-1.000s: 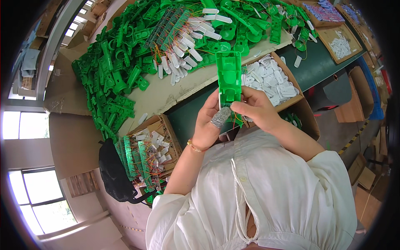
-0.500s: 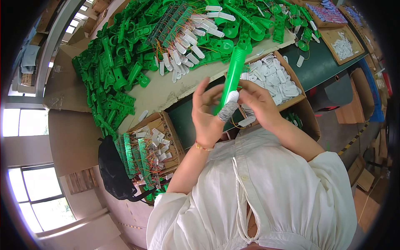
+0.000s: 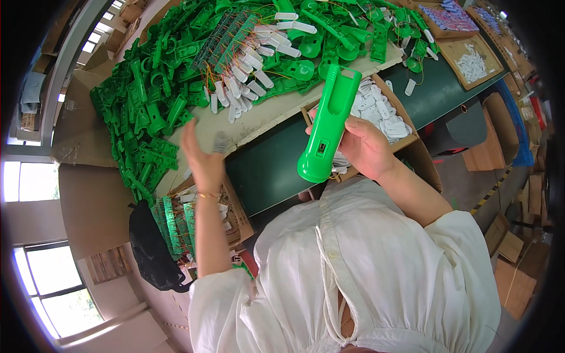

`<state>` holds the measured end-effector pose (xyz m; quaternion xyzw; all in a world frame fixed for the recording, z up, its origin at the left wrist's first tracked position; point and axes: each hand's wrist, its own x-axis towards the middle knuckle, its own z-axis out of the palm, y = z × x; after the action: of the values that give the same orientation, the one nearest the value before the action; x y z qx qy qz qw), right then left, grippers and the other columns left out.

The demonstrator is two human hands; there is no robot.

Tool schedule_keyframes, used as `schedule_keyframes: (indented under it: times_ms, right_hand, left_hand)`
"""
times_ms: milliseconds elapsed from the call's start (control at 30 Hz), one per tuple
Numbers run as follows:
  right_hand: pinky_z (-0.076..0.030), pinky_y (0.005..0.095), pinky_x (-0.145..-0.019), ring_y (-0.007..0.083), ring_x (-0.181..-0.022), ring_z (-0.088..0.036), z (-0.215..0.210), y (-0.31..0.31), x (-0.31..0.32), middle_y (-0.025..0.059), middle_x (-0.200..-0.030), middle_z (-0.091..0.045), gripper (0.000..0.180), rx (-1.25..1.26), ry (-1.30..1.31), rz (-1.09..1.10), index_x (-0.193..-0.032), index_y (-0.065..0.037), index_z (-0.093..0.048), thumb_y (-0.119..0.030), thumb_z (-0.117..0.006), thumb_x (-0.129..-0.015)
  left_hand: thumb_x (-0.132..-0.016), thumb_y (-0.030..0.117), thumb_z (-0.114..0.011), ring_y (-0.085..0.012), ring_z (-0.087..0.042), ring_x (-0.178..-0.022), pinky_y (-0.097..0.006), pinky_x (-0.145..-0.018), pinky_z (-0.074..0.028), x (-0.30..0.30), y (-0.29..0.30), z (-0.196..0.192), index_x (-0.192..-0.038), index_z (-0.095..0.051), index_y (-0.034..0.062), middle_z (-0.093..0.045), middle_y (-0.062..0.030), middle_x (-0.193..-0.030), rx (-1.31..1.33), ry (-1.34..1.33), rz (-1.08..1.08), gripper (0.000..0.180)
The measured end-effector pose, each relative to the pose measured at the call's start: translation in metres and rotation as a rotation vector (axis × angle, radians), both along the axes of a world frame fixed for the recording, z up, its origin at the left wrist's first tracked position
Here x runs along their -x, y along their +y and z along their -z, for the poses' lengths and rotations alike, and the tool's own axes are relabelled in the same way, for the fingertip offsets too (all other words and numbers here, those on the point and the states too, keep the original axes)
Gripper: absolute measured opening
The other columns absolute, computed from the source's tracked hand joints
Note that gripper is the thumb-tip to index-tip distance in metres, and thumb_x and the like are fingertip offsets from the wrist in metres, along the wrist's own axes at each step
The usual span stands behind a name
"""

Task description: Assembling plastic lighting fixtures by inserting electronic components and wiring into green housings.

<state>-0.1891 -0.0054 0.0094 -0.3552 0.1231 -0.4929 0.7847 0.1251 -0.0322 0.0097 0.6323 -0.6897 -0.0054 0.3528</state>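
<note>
My right hand [image 3: 365,147] grips a green plastic torch-shaped housing [image 3: 326,126] by its middle, round end toward me and forked end pointing away. My left hand [image 3: 203,156] has swung out to the left over the cardboard sheet, motion-blurred, with a small pale grey piece [image 3: 220,141] at its fingertips. Ahead lies a big heap of green plastic housings [image 3: 153,106] with white and grey switch pieces [image 3: 247,65] and circuit strips among them. A cardboard box of white parts [image 3: 382,112] sits just behind my right hand.
A dark green table top [image 3: 271,170] runs under my hands. A box of circuit strips and white parts [image 3: 188,215] stands at lower left beside a black bag [image 3: 153,247]. Trays of white parts [image 3: 471,59] and cardboard boxes [image 3: 506,247] lie at the right.
Both hands were together on the green housing; now the left hand has let go and moved out to the left, and the right hand alone holds the housing, tilted more upright.
</note>
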Motion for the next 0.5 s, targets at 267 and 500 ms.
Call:
schedule_keyframes:
  times_ms: [267,500]
  right_hand:
    - [-0.044,0.0387,-0.086,0.0250,-0.099,-0.054,-0.014,0.000,0.010,0.0127,-0.119,-0.051,0.044,-0.027,-0.008,0.077,-0.121,-0.001,-0.043,-0.027,-0.043,-0.086]
    - [-0.041,0.0355,-0.088,0.0212,-0.098,-0.055,-0.013,0.003,0.024,0.0125,-0.111,-0.055,0.043,-0.021,0.044,0.113,-0.115,0.003,-0.051,-0.026,-0.042,-0.085]
  left_hand:
    - [-0.068,0.025,-0.063,-0.0412,-0.020,-0.129,-0.050,-0.100,-0.028,-0.216,-0.025,0.051,-0.136,-0.032,0.0261,-0.018,-0.0187,-0.143,-0.554,-0.379,-0.805,0.074]
    - [-0.072,0.012,-0.049,-0.0328,-0.044,-0.117,-0.036,-0.097,-0.036,-0.216,-0.041,0.075,-0.127,-0.047,0.0176,-0.049,-0.0198,-0.124,-0.741,-0.164,-0.355,0.055]
